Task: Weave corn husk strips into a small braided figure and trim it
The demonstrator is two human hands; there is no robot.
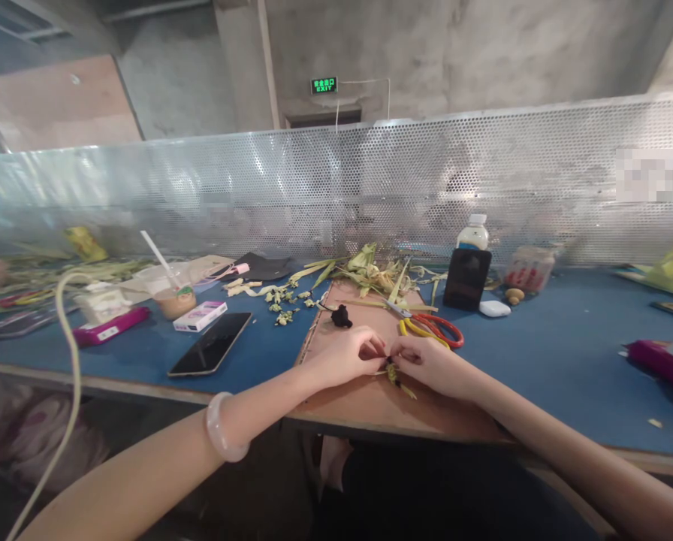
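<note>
My left hand (pixel 348 355) and my right hand (pixel 430 366) meet over a brown board (pixel 364 398) at the table's front edge. Both pinch a small green-yellow plant piece (pixel 396 374), its leaf tips sticking out below my fingers. A pale bangle (pixel 224 428) sits on my left wrist. Just beyond my hands lie scissors (pixel 432 329) with yellow and red handles and a small black lump (pixel 342 317). A heap of green and yellow leaf strips (pixel 370 272) covers the board's far end.
On the blue table (pixel 567 353), a dark phone (pixel 210 344), a white box (pixel 200 315), a pink pack (pixel 111 326) and a cup with a straw (pixel 174 299) lie left. A propped phone (pixel 467 278), bottle (pixel 473 233) and white earbud case (pixel 494 308) stand right. A perforated metal screen (pixel 336 188) closes the back.
</note>
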